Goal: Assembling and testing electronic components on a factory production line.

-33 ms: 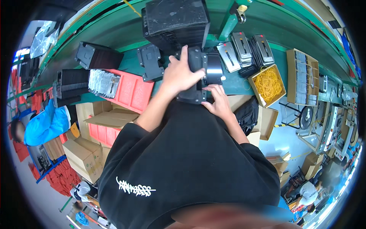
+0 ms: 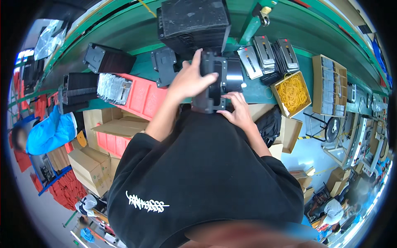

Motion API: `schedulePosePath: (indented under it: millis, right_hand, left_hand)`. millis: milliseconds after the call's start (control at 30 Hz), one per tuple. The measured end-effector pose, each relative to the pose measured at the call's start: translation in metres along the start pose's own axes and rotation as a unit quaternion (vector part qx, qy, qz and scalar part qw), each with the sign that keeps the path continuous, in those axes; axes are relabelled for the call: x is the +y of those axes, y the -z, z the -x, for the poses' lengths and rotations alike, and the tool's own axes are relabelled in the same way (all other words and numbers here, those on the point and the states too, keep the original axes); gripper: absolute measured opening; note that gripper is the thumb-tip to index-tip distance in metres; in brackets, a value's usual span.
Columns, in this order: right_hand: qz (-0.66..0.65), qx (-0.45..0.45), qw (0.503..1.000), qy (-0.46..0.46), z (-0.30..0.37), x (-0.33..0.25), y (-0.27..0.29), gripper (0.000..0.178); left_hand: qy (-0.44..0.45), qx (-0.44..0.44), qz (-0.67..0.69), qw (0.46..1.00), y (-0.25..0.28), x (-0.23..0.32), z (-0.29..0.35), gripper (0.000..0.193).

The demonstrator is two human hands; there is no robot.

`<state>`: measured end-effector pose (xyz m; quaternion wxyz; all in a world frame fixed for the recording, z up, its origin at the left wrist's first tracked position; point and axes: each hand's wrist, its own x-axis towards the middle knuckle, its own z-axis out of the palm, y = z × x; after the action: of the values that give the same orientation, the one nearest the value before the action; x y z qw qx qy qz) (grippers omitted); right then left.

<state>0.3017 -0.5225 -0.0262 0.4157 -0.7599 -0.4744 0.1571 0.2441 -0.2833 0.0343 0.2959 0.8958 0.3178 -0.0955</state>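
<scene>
A black plastic frame (image 2: 210,93) with screw holes and a cut-out along one side stands upright, tilted, between my hands near the bench's front edge. My left hand (image 2: 188,82) is at its left side, index finger stretched up and thumb laid across it; the remaining fingers are partly hidden. At the frame's lower right corner, my right hand (image 2: 239,110) pinches the edge between thumb and fingers. Just right of the frame is a shiny black cylindrical part (image 2: 233,75). Behind it rises a tall stack of black plates (image 2: 194,20), and a similar black frame (image 2: 164,62) lies to the left.
On the left are a red tray (image 2: 147,97), wrapped silvery parts (image 2: 113,89) and stacked black plates (image 2: 109,59). To the right lie silver metal plates (image 2: 250,62), a box of yellow rubber bands (image 2: 292,93) and a divided carton (image 2: 328,84). A co-worker in blue (image 2: 51,132) is at far left.
The black frame has tipped further onto its edge and looks slightly blurred. My left thumb has drawn a little to the left, while my right hand keeps its place at the corner.
</scene>
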Motion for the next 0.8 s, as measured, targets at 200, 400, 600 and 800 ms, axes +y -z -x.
schedulePosePath:
  millis: [200, 400, 600, 800]
  right_hand:
    - [-0.111, -0.053, 0.983, -0.140, -0.028, -0.026, 0.008, 0.077]
    - [0.365, -0.136, 0.907, -0.160, -0.099, -0.087, -0.041, 0.104]
    - [0.464, -0.199, 0.830, -0.237, -0.115, -0.080, -0.059, 0.104]
    - [0.119, -0.096, 0.982, -0.108, -0.091, -0.050, 0.003, 0.084]
  left_hand:
    - [0.065, -0.091, 0.066, 0.992, 0.046, -0.108, -0.007, 0.119]
    - [0.230, 0.021, -0.240, 0.943, 0.023, -0.123, -0.081, 0.123]
    - [0.240, 0.036, -0.228, 0.943, 0.015, -0.121, -0.094, 0.122]
    - [0.159, 0.090, -0.250, 0.951, 0.012, -0.115, -0.044, 0.097]
